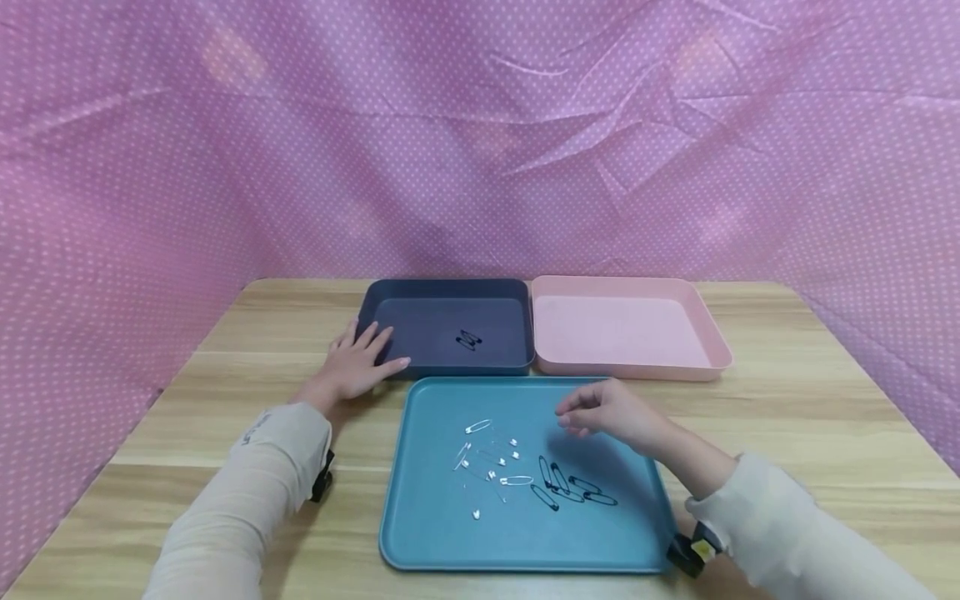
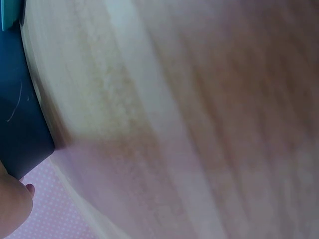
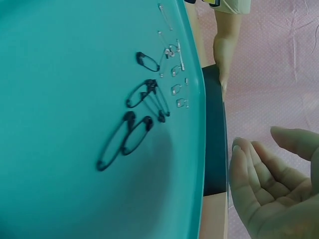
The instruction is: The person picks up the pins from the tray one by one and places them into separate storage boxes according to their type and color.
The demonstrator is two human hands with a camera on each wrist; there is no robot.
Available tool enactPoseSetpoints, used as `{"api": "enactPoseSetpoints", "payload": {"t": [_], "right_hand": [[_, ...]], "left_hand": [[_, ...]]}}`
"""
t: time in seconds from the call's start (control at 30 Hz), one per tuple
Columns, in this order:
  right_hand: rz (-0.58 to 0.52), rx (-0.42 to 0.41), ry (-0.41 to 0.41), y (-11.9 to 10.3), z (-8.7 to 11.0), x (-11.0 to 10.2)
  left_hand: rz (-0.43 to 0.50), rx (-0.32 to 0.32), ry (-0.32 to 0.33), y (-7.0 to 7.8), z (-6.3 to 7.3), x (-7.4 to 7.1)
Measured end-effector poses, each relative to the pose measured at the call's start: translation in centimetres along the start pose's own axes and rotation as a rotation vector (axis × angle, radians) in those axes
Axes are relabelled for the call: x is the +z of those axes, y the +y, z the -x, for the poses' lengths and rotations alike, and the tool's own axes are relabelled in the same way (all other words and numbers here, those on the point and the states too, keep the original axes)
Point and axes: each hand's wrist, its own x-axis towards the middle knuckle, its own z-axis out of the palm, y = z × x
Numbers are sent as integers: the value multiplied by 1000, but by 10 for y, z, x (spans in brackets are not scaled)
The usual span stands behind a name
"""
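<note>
My left hand [image 1: 352, 367] rests on the near left corner of a dark blue tray [image 1: 412, 317], fingers spread over its rim. Inside that tray lies a small cluster of black safety pins [image 1: 468, 340]. Above the right part of a teal tray [image 1: 442, 542] hovers my right hand [image 1: 615, 414]. In the right wrist view, the right hand [image 3: 271, 194] has its thumb apart from loosely bent fingers, with nothing between them. Below it on the teal tray lie several larger black safety pins [image 1: 554, 507]. Several silver safety pins [image 1: 516, 481] are scattered to their left.
A pink tray [image 1: 622, 367] stands at the back right, side by side with the dark blue one. All three trays are on a wooden table [image 1: 787, 400]. Pink dotted cloth [image 1: 480, 167] hangs behind and at both sides.
</note>
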Motion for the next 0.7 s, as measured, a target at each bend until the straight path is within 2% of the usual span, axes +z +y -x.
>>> {"api": "enactPoseSetpoints", "payload": {"t": [0.2, 0.7], "right_hand": [[29, -6, -23, 6, 9, -1], [-11, 27, -110, 26, 19, 0]], "left_hand": [[3, -5, -6, -3, -1, 3], [11, 0, -2, -1, -1, 0]]}}
